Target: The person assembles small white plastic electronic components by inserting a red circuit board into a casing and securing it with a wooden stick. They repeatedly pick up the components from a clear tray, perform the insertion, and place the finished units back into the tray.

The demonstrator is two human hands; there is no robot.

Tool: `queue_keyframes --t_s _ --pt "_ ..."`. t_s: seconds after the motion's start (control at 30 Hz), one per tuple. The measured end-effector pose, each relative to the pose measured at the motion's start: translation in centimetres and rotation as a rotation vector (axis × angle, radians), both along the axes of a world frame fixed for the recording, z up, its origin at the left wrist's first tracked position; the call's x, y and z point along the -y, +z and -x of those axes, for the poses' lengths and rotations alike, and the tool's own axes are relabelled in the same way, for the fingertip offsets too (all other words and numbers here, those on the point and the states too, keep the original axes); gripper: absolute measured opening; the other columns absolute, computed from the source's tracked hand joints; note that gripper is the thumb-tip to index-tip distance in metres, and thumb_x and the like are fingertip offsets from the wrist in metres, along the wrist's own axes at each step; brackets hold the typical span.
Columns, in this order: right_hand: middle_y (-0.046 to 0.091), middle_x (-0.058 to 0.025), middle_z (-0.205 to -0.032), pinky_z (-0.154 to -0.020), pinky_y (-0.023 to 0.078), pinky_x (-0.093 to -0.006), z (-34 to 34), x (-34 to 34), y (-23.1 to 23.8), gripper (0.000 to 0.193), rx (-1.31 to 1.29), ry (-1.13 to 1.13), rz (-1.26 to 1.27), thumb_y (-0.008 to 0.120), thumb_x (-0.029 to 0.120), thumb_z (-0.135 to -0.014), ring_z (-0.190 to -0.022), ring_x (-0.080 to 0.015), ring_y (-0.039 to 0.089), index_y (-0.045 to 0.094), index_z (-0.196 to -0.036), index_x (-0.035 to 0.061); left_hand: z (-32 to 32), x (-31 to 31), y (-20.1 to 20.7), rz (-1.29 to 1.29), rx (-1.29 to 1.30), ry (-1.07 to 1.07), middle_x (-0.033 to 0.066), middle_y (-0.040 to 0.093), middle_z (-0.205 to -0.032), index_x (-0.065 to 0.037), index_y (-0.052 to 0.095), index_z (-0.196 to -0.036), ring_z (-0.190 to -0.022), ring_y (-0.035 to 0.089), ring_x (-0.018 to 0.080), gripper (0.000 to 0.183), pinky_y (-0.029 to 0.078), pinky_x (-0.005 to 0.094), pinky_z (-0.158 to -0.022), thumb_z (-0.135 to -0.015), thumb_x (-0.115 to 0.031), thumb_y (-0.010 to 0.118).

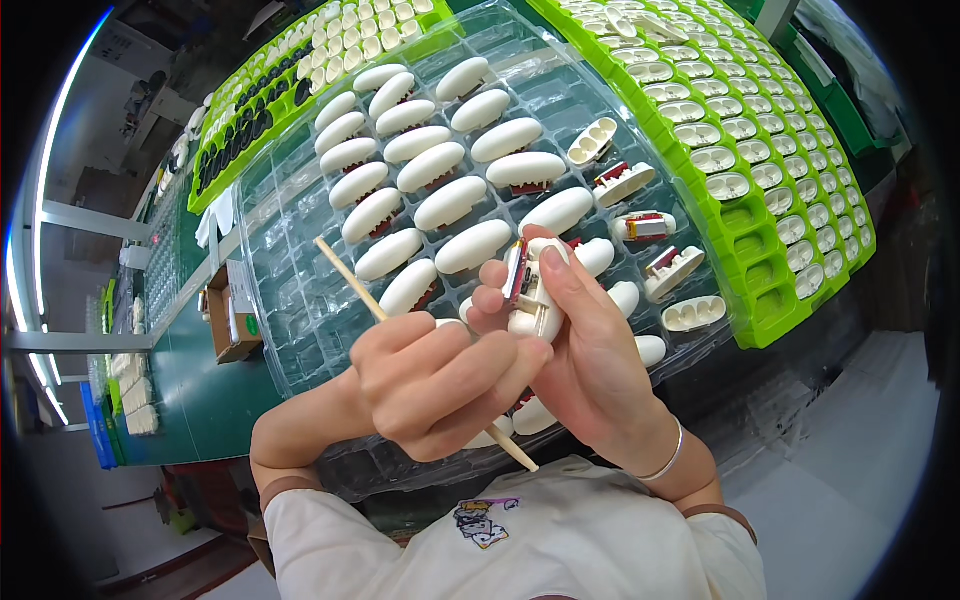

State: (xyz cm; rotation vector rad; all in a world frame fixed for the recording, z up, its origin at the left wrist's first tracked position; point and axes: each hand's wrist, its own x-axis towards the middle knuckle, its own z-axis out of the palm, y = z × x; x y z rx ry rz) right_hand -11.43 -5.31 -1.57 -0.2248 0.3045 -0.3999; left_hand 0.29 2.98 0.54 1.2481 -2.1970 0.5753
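My right hand (600, 365) holds a small white oval plastic housing (543, 290) tilted up, its open side showing a red-edged circuit board and silver part. My left hand (430, 385) is closed round a thin wooden stick (345, 268), which slants out above and below the fist. Its thumb and index fingertips meet at the lower end of the housing; whether they pinch something small there is hidden. Under both hands lies a clear plastic compartment tray (290, 310) with rows of white oval housings (451, 203), many with red board edges showing beneath.
Along the tray's right side lie several opened housings (672, 272) and an empty white shell (693, 313). A bright green rack (690, 235) of white shells stands at the right; another green rack (203, 192) holds black and white parts far left. A cardboard box (216, 318) sits on the green table (205, 410).
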Motion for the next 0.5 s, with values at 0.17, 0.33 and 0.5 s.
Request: queue_keyframes --t_s 0.17,0.33,0.5 --pt "0.048 -0.0084 -0.089 -0.071 0.043 -0.0265 0.1 0.0 0.3 0.031 -0.017 -0.042 0.072 0.038 0.024 -0.089 -0.081 -0.0148 0.050 0.027 -0.114 0.0083 0.5 1.1 -1.1 -0.086 -0.514 0.036 0.0046 0.052 -0.065 -0.004 0.061 -0.072 -0.047 0.047 0.0094 0.020 0.033 0.0207 -0.037 -0.056 -0.011 0.069" --pt "0.048 -0.0086 -0.091 -0.071 0.044 -0.0265 0.2 0.1 -0.1 0.034 0.081 -0.102 0.113 0.040 0.024 -0.089 -0.083 -0.0146 0.050 0.025 -0.116 0.0094 0.6 0.5 -0.5 -0.392 -0.859 0.152 0.0024 0.045 -0.073 -0.006 0.049 -0.082 -0.056 0.040 0.0043 0.038 0.032 0.0152 -0.045 -0.058 -0.014 0.077" --pt "0.046 -0.0090 -0.093 -0.071 0.044 -0.0266 0.0 -0.2 0.0 0.034 0.089 -0.136 0.112 0.040 0.025 -0.089 -0.083 -0.0147 0.049 0.025 -0.116 0.0108 0.7 0.3 -1.0 -0.474 -0.969 0.159 0.0022 0.042 -0.080 -0.006 0.043 -0.089 -0.058 0.037 0.0017 0.045 0.031 0.0126 -0.047 -0.060 -0.016 0.076"
